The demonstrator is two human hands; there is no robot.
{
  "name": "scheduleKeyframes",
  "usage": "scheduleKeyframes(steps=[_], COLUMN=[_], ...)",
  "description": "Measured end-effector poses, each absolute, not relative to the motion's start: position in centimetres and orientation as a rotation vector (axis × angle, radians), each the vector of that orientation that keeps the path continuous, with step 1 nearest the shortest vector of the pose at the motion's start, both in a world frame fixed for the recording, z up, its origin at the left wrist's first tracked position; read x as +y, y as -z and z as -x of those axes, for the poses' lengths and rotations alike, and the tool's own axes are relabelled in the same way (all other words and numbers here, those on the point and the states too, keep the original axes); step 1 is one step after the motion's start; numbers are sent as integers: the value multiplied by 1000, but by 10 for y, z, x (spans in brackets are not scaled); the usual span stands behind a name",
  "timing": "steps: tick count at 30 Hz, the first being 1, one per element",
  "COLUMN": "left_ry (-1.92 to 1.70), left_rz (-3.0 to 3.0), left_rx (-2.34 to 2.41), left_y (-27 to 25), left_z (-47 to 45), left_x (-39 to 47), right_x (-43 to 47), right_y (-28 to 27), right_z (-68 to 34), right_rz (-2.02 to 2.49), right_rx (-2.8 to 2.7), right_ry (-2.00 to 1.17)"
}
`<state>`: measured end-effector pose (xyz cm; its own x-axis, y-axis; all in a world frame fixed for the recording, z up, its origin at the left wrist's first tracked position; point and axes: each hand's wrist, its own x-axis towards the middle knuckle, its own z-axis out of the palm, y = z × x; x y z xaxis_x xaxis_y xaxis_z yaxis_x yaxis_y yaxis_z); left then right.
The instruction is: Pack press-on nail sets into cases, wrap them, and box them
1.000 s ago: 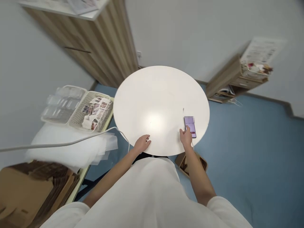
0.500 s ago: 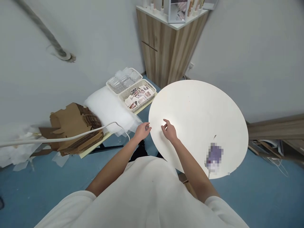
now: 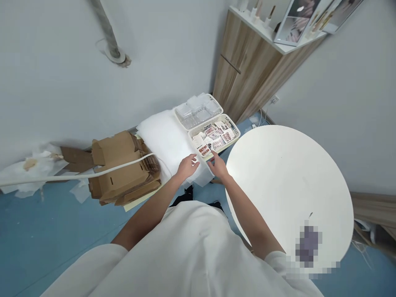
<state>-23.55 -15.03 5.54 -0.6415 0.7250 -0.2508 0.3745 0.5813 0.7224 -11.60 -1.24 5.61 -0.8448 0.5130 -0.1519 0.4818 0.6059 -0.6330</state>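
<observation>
My left hand [image 3: 187, 167] hovers over the near edge of a stack of white foam sheets [image 3: 167, 138], fingers apart and slightly curled, holding nothing. My right hand [image 3: 219, 168], also empty with its fingers apart, is between the foam sheets and the round white table [image 3: 287, 173]. Its fingertips are near the front corner of a white basket [image 3: 200, 130]. Inside that basket lie several small cards [image 3: 218, 142] bearing what look like press-on nails. A second white basket [image 3: 221, 110] behind it contains clear plastic boxes [image 3: 201, 112].
Flattened brown cardboard boxes [image 3: 120, 173] are piled at left, with a white cable [image 3: 123, 167] crossing over them. A blurred-out purple thing [image 3: 308, 245] lies on the round table. Behind the baskets stands a wood-grain cabinet [image 3: 247, 70] with framed pictures on top.
My view has turned left, so the baskets and table appear farther right. My right hand has left its place over the table and come beside the card basket. Both hands stay empty.
</observation>
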Motion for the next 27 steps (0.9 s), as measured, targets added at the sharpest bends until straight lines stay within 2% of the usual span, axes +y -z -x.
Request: scheduleKeyframes(steps=[12,18,27], left_ry=[-908,-968,-1252], left_rz=[-958,-915,-364], left_rx=[2100,2070,1856], left_y=[-43,-41,-14], left_z=[276,286,310], left_x=[-142,-101,-26], right_x=[3,37,86], right_y=[-44,-39,-29], right_z=[139,157,220], right_rz=[1167,1156,962], right_rx=[-2855,-2835,-3007], right_ry=[-655,-665,-651])
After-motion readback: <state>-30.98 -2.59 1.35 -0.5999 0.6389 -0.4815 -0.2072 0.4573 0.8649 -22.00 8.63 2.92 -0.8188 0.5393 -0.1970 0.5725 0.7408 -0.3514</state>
